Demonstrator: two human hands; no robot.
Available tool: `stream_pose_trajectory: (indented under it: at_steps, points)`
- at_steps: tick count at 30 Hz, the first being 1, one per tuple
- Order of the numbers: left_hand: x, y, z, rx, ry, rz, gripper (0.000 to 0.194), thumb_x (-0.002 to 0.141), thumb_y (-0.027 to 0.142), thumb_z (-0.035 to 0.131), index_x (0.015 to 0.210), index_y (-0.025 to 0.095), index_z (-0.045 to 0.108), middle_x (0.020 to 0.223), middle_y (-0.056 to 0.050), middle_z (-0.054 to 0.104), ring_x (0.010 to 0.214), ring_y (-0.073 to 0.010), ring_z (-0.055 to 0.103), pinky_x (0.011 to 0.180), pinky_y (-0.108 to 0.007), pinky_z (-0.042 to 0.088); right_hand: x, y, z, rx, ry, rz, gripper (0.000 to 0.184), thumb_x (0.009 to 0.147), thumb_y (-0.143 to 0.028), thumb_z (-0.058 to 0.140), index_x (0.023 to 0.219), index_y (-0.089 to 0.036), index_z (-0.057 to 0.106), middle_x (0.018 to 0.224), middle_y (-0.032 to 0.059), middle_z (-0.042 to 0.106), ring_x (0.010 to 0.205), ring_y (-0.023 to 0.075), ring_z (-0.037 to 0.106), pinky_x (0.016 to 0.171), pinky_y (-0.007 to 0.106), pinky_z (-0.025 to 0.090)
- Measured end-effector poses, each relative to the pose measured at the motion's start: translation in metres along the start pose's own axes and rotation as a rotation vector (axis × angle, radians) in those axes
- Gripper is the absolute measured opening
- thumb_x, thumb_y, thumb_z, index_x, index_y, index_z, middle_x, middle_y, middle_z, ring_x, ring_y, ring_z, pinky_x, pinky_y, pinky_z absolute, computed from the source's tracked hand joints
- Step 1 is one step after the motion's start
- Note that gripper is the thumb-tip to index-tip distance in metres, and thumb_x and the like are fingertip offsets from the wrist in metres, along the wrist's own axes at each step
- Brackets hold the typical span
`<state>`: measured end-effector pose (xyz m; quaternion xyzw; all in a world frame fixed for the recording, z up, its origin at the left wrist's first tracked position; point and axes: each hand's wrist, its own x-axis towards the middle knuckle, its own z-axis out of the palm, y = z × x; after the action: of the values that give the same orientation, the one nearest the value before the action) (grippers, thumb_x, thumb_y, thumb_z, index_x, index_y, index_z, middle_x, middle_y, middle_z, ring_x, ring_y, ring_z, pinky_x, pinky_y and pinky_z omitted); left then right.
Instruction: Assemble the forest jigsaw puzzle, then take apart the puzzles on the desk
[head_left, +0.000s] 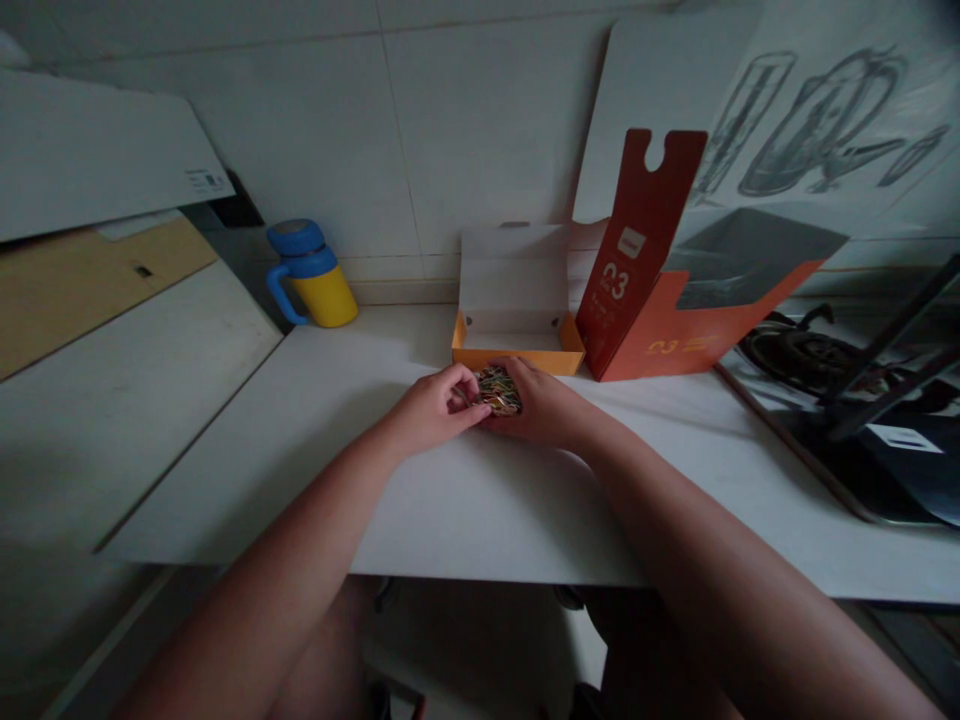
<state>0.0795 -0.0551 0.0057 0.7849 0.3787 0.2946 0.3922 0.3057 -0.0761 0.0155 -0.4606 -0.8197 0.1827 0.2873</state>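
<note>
A clump of thin, shiny, multi-coloured pieces that look like paper clips (499, 390) is gathered between my two hands, just in front of a small open orange box (517, 358). My left hand (436, 408) is curled at the clump's left side, with its thumb and fingertips pinching at its edge. Around the right side, my right hand (541, 402) wraps its fingers and thumb, holding the clump. The small box has its white-lined lid raised against the wall. Single pieces in the clump are too small to make out clearly.
A tall orange carton (637, 290) with a cut-out front stands right of the small box. At the back left is a blue and yellow jug (319, 280). Dark equipment on a tray (862, 460) lies at the right, on the white table (465, 500). Boards (112, 330) lean at the left.
</note>
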Motion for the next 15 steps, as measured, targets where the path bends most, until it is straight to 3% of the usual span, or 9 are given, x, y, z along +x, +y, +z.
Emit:
stream_pose_trajectory:
  at_steps: [5, 8, 11, 15]
  points:
    - [0.001, 0.010, -0.008, 0.012, 0.144, 0.090, 0.030, 0.098, 0.051, 0.065, 0.103, 0.022, 0.059, 0.101, -0.005, 0.066, 0.089, -0.0174, 0.065, 0.074, -0.028, 0.054, 0.001, -0.001, -0.001, 0.089, 0.082, -0.070, 0.073, 0.079, -0.045, 0.085, 0.140, -0.021, 0.051, 0.129, 0.0156, 0.069, 0.113, 0.0297, 0.068, 0.094, 0.040, 0.053]
    - [0.003, 0.009, -0.010, 0.033, 0.223, 0.088, 0.031, 0.101, 0.053, 0.058, 0.106, 0.022, 0.058, 0.105, -0.006, 0.066, 0.099, -0.0200, 0.065, 0.077, -0.029, 0.055, 0.000, 0.000, 0.001, 0.101, 0.052, -0.091, 0.082, 0.076, -0.049, 0.088, 0.143, -0.022, 0.049, 0.136, 0.0161, 0.065, 0.119, 0.0305, 0.066, 0.100, 0.042, 0.052]
    - [0.002, 0.004, -0.008, 0.088, 0.164, 0.035, 0.030, 0.101, 0.052, 0.058, 0.109, 0.023, 0.057, 0.112, -0.007, 0.067, 0.103, -0.0213, 0.067, 0.085, -0.034, 0.057, -0.001, 0.000, 0.006, 0.074, -0.009, -0.065, 0.092, 0.074, -0.057, 0.089, 0.147, -0.022, 0.047, 0.139, 0.0185, 0.062, 0.123, 0.0339, 0.065, 0.103, 0.047, 0.052]
    - [0.002, -0.003, 0.001, 0.089, 0.107, 0.015, 0.031, 0.100, 0.048, 0.062, 0.116, 0.023, 0.054, 0.120, -0.009, 0.066, 0.101, -0.0212, 0.069, 0.092, -0.040, 0.058, -0.001, 0.000, 0.013, 0.045, 0.004, -0.054, 0.100, 0.075, -0.061, 0.088, 0.153, -0.020, 0.040, 0.150, 0.0229, 0.054, 0.136, 0.0378, 0.058, 0.110, 0.052, 0.048]
